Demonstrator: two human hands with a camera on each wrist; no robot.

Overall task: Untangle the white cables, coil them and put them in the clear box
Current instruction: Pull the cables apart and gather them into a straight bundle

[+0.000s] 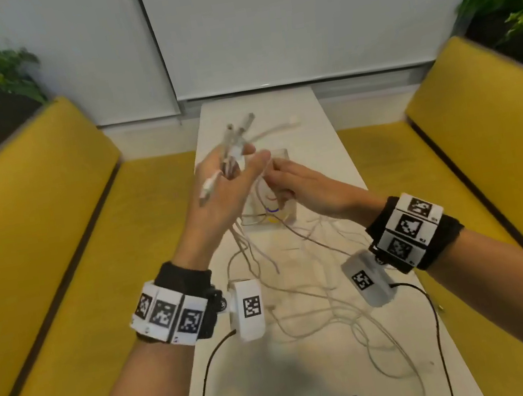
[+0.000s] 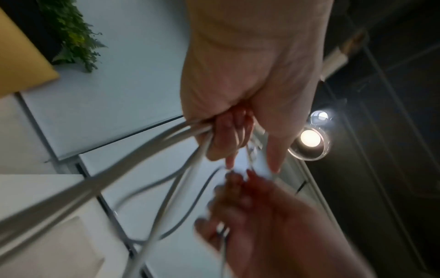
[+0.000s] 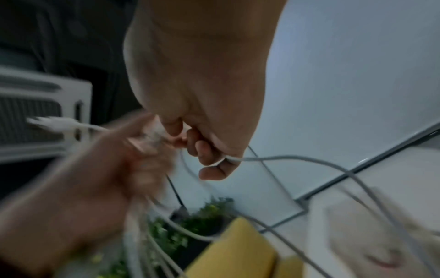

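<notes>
The white cables [image 1: 303, 279] sprawl in a loose tangle across the white table [image 1: 329, 140] in front of me, several strands rising into my hands. My left hand [image 1: 221, 190] is raised above the table, fingers curled round a bunch of cable ends, their plugs [image 1: 239, 126] sticking up past my fingertips. My right hand [image 1: 306, 187] sits just beside it, fingers curled, pinching a single strand. The clear box [image 1: 284, 209] stands on the table right behind and beneath both hands, upright, with something coloured lying inside. Yellow benches [image 1: 54, 228] flank the table.
</notes>
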